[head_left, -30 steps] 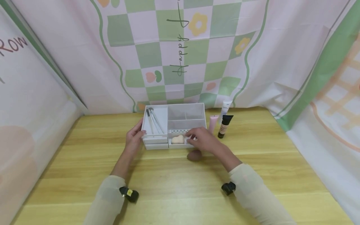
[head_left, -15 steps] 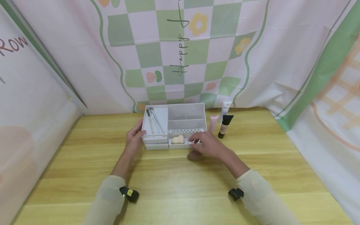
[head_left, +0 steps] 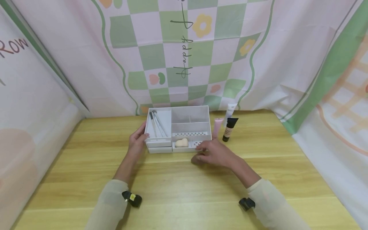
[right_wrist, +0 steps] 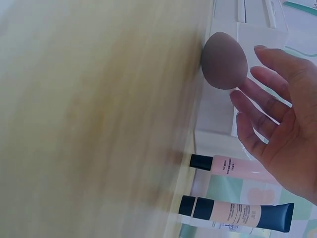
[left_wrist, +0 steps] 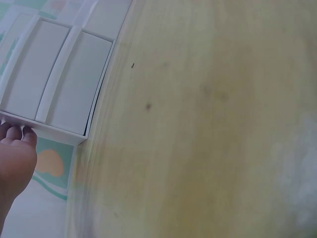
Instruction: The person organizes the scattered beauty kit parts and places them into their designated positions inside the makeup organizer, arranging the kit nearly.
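Observation:
My left hand (head_left: 137, 139) holds the white makeup organizer (head_left: 159, 149) at its left side, thumb on the front corner and fingers along the wall. In the left wrist view its fingertips (left_wrist: 15, 131) bend against that wall. A brown egg-shaped makeup sponge (right_wrist: 224, 60) sits on the table before the organizer's right front. My right hand (head_left: 218, 154) reaches over this sponge with spread, loosely bent fingers; in the right wrist view a gap shows between thumb and sponge, while the fingertips come right beside it. A cream gourd-shaped sponge (head_left: 181, 143) lies in the front compartment.
Several makeup brushes (head_left: 156, 123) lie in the organizer's left top section. Right of it stand a pink tube (head_left: 217, 127), a black-capped beige tube (head_left: 229, 130) and a white tube (head_left: 231, 111). A patterned curtain (head_left: 189, 57) hangs behind the wooden table (head_left: 178, 191).
My right hand has drawn back from the front compartment, moving right and down to the brown sponge. The left hand and the organizer have stayed put.

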Demonstrator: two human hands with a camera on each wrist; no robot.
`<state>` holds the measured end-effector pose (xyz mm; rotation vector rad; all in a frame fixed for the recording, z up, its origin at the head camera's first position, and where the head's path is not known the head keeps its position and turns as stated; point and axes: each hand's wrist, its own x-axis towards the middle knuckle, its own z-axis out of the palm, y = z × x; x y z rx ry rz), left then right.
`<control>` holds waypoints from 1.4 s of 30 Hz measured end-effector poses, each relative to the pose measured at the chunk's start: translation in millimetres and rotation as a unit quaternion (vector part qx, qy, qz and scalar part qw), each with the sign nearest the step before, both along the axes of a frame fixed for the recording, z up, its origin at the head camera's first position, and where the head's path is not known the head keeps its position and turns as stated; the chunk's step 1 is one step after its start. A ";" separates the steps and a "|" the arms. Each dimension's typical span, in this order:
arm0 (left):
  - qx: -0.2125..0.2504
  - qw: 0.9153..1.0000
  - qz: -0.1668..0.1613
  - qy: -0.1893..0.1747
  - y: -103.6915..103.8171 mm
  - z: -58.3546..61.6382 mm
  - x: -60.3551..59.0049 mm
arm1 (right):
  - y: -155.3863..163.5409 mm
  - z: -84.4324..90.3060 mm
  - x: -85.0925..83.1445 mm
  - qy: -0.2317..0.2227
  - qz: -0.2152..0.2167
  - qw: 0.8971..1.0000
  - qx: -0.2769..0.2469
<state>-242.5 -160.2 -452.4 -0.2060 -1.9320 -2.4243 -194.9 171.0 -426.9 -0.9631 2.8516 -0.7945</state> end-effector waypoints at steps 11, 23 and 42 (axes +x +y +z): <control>0.002 1.000 0.003 0.002 0.8 0.7 0.1 | 5.9 -5.0 6.0 -0.018 -0.022 0.999 0.037; -0.013 1.000 0.009 0.006 0.2 0.3 0.6 | 7.4 -5.8 7.0 -0.047 -0.017 0.998 0.033; -0.025 1.000 0.007 0.005 1.1 3.9 2.8 | 7.8 -8.2 5.3 -0.066 -0.005 0.998 0.020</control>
